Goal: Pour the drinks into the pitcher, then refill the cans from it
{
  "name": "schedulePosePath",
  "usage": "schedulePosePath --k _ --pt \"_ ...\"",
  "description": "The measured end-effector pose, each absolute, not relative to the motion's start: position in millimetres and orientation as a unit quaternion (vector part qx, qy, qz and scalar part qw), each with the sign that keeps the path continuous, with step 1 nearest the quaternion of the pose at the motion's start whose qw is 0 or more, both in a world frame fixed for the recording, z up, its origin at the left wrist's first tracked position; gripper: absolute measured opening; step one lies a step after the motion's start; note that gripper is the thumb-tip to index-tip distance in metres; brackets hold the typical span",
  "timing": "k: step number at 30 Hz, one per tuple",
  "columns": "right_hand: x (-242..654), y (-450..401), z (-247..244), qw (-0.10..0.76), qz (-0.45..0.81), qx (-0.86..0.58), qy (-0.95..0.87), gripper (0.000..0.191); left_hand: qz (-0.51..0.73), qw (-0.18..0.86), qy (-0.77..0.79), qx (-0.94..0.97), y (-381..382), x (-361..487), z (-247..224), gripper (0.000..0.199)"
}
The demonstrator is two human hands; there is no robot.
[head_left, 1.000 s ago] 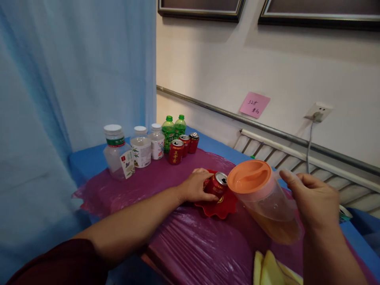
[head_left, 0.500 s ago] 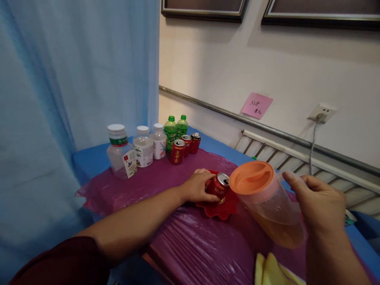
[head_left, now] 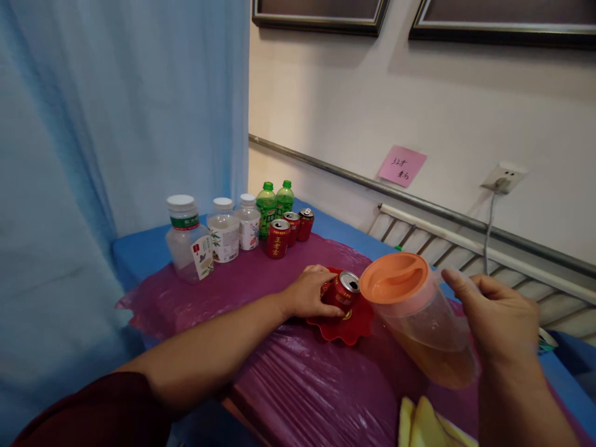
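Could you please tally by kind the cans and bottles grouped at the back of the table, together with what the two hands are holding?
Red cans in the group: 3
White-capped clear bottles: 3
Green-capped green bottles: 2
Red can in the left hand: 1
Orange-lidded pitcher in the right hand: 1
Total: 10
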State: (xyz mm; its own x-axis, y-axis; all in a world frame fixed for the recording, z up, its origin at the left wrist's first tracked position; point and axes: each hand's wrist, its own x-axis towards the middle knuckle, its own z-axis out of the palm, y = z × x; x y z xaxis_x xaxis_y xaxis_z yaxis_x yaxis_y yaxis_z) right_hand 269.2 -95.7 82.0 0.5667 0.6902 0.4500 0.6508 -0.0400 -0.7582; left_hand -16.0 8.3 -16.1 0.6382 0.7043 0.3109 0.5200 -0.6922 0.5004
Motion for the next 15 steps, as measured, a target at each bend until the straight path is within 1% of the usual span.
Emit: schedulePosePath --k 8,15 --pt "267.8 -95.8 82.5 0.507 0.020 -0.728 -0.462 0.052 0.248 0.183 0.349 0.885 8.5 -15.8 -16.5 0.073" --pt "269.8 -96.0 82.1 0.512 0.015 -0.719 -0.470 0.053 0.247 0.181 0.350 0.885 9.1 -15.8 -17.1 0.073"
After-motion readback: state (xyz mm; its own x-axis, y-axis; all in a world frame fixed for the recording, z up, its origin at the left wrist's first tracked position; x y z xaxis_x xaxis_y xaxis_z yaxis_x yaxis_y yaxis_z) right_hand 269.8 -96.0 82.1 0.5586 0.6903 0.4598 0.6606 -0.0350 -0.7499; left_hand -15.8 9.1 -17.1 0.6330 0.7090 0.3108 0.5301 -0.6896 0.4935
